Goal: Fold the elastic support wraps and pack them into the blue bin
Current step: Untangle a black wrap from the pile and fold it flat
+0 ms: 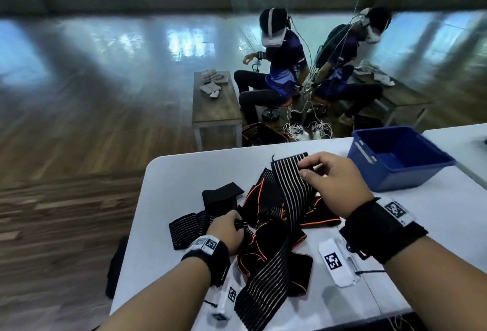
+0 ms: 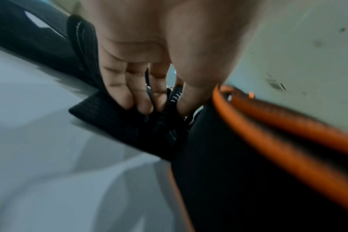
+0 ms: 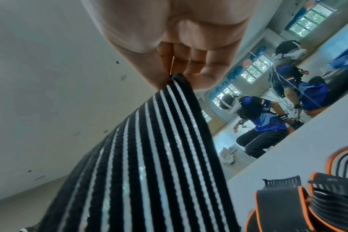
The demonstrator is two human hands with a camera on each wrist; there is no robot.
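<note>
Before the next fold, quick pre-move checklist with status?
1. Right hand pinches the striped wrap end: ok.
2. Left hand grips a striped strap end in the pile: ok.
3. Both hands on the same wrap: cannot tell.
4. Wrap free of the orange-trimmed wraps: not ok, draped over them.
5. Blue bin within reach, open: ok.
6. Bare table to fold on: ok.

Wraps (image 1: 274, 228) heaped on tabletop (image 1: 168, 175), between left grip (image 1: 228, 233) and right grip (image 1: 332, 180). Bin (image 1: 411, 172) on tabletop, right of right grip. Folded wrap (image 1: 222, 196) beyond left grip.
</note>
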